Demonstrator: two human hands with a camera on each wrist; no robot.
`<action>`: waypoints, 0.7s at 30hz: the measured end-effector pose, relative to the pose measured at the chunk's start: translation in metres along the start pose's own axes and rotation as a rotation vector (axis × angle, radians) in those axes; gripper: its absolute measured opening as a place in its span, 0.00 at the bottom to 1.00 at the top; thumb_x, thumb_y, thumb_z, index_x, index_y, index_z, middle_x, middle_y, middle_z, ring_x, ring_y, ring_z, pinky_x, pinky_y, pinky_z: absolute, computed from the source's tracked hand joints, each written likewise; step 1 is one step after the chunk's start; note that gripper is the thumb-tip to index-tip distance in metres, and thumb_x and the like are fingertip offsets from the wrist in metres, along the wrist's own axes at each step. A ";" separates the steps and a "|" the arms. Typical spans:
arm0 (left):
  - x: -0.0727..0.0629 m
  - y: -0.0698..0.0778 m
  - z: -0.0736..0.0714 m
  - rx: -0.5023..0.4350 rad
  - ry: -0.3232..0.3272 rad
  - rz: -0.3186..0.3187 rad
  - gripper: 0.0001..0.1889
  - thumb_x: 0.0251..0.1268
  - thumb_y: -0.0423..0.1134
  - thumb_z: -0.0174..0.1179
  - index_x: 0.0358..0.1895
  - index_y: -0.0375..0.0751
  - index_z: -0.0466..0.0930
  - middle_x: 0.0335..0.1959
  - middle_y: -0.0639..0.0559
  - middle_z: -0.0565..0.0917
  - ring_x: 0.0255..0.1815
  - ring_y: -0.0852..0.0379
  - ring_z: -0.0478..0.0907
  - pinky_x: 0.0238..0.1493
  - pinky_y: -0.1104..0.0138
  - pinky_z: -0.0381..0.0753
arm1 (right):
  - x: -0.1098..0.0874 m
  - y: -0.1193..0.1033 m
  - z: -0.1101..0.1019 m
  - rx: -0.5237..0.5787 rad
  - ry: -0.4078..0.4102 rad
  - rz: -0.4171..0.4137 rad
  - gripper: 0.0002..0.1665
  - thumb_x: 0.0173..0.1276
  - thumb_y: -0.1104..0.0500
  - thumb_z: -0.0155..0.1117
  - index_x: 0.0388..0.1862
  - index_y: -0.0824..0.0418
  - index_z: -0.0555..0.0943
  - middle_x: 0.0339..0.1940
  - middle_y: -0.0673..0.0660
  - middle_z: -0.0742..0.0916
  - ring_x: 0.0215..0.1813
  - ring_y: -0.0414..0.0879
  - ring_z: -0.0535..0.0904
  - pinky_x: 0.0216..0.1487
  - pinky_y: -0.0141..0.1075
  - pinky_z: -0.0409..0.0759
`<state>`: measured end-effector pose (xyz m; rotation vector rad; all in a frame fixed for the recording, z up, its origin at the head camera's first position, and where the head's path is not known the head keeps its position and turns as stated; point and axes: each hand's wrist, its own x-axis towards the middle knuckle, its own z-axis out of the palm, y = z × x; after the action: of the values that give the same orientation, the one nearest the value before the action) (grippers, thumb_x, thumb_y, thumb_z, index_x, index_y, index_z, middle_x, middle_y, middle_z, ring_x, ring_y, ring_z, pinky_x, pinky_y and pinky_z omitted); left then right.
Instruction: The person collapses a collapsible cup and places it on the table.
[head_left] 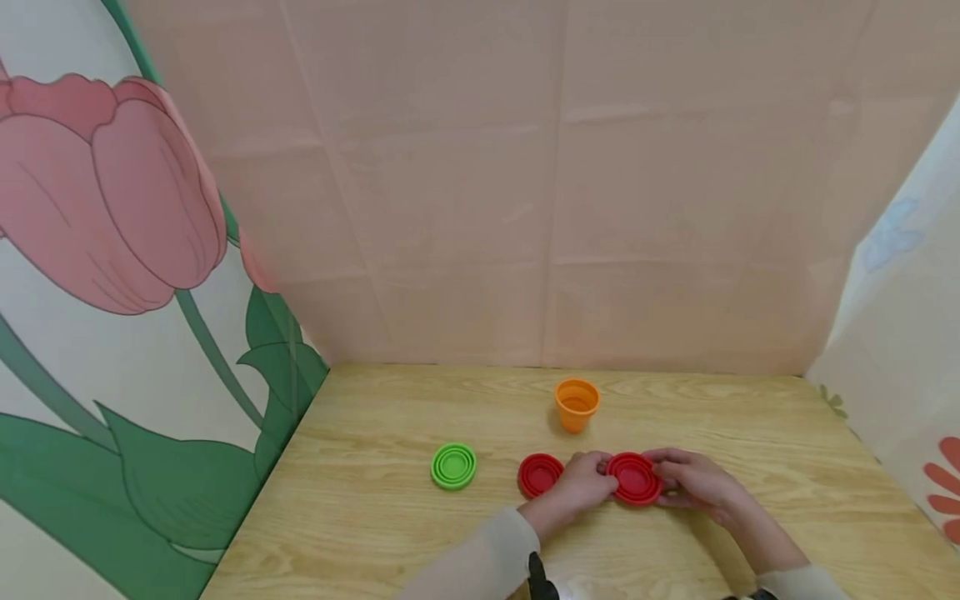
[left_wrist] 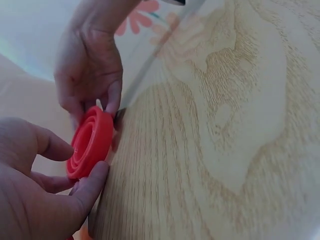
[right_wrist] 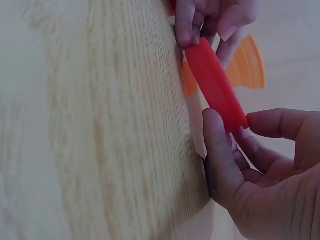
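Note:
Both hands hold one red collapsible cup, folded flat into rings, raised a little off the table. My left hand pinches its left edge between thumb and fingers. On the opposite edge, my right hand grips the rim, as the right wrist view also shows with the cup seen side-on. In the left wrist view the nested rings of the cup face the camera. Another flat red piece lies just left of my left hand, partly covered by it.
An orange cup, pulled out to full height, stands upright behind the hands. To the left lies a flattened green collapsible cup. The wood-grain table ends at a pinkish cloth backdrop, with a flower-printed panel at left.

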<state>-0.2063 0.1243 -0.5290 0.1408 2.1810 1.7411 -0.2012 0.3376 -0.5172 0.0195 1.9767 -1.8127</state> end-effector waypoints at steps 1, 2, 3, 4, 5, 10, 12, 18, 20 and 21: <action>0.000 0.000 0.000 -0.004 0.000 -0.002 0.18 0.61 0.23 0.61 0.55 0.33 0.81 0.42 0.49 0.76 0.33 0.59 0.78 0.37 0.66 0.87 | 0.000 0.000 0.000 -0.003 0.002 -0.003 0.24 0.76 0.64 0.52 0.65 0.77 0.70 0.40 0.56 0.86 0.40 0.45 0.84 0.43 0.40 0.88; 0.000 0.000 0.000 -0.009 0.001 -0.003 0.18 0.61 0.24 0.61 0.56 0.33 0.80 0.42 0.50 0.76 0.32 0.59 0.78 0.37 0.65 0.87 | 0.000 0.000 0.000 -0.015 -0.001 -0.013 0.24 0.76 0.64 0.53 0.65 0.78 0.69 0.40 0.56 0.86 0.40 0.45 0.84 0.43 0.40 0.88; 0.001 0.000 -0.001 -0.015 0.001 -0.002 0.19 0.61 0.24 0.61 0.56 0.34 0.80 0.42 0.50 0.77 0.32 0.59 0.79 0.38 0.65 0.87 | 0.001 0.000 0.000 -0.027 0.002 -0.020 0.24 0.76 0.64 0.53 0.65 0.79 0.69 0.40 0.56 0.86 0.40 0.46 0.84 0.43 0.40 0.88; 0.001 0.000 -0.001 -0.025 0.001 -0.002 0.19 0.62 0.24 0.61 0.57 0.34 0.80 0.42 0.51 0.78 0.32 0.59 0.79 0.38 0.64 0.88 | 0.000 0.000 0.000 -0.044 0.013 -0.025 0.25 0.76 0.64 0.54 0.65 0.79 0.68 0.40 0.56 0.86 0.41 0.46 0.84 0.44 0.41 0.88; 0.001 0.000 -0.001 -0.024 0.001 0.000 0.19 0.62 0.24 0.61 0.57 0.34 0.80 0.42 0.51 0.78 0.31 0.58 0.79 0.39 0.64 0.88 | 0.001 -0.001 0.000 -0.064 0.028 -0.030 0.26 0.76 0.64 0.55 0.65 0.80 0.68 0.41 0.56 0.86 0.41 0.46 0.84 0.44 0.41 0.88; 0.001 -0.004 -0.005 0.039 0.015 0.034 0.21 0.59 0.27 0.62 0.58 0.39 0.80 0.41 0.53 0.81 0.31 0.62 0.79 0.40 0.68 0.84 | 0.001 -0.002 0.001 -0.170 0.086 -0.049 0.29 0.75 0.64 0.58 0.67 0.83 0.65 0.48 0.61 0.86 0.44 0.47 0.84 0.46 0.44 0.88; 0.000 -0.007 -0.006 0.066 0.027 0.052 0.22 0.58 0.27 0.62 0.58 0.40 0.81 0.41 0.54 0.81 0.31 0.63 0.78 0.40 0.71 0.82 | 0.002 -0.002 0.002 -0.187 0.092 -0.050 0.30 0.75 0.64 0.58 0.67 0.82 0.64 0.52 0.63 0.85 0.46 0.47 0.84 0.47 0.44 0.88; -0.004 -0.009 -0.010 0.005 0.016 0.067 0.22 0.56 0.27 0.62 0.57 0.41 0.81 0.42 0.53 0.82 0.33 0.62 0.78 0.39 0.70 0.82 | 0.004 -0.003 0.007 -0.229 0.109 -0.065 0.29 0.75 0.65 0.58 0.67 0.83 0.65 0.56 0.70 0.82 0.49 0.49 0.84 0.48 0.45 0.88; -0.006 -0.008 -0.011 -0.003 0.008 0.058 0.22 0.57 0.28 0.63 0.57 0.42 0.81 0.44 0.52 0.83 0.37 0.61 0.79 0.43 0.67 0.84 | 0.003 -0.004 0.008 -0.251 0.126 -0.060 0.29 0.75 0.65 0.58 0.67 0.82 0.66 0.56 0.71 0.82 0.49 0.49 0.83 0.48 0.45 0.88; -0.007 -0.006 -0.012 0.007 0.005 0.053 0.23 0.57 0.29 0.63 0.58 0.43 0.81 0.47 0.52 0.84 0.40 0.60 0.80 0.46 0.65 0.84 | 0.003 -0.005 0.008 -0.273 0.138 -0.061 0.28 0.75 0.65 0.57 0.67 0.81 0.66 0.55 0.70 0.82 0.48 0.50 0.84 0.47 0.44 0.88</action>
<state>-0.2026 0.1092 -0.5312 0.1978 2.2057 1.7638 -0.2030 0.3281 -0.5139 -0.0013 2.3305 -1.6007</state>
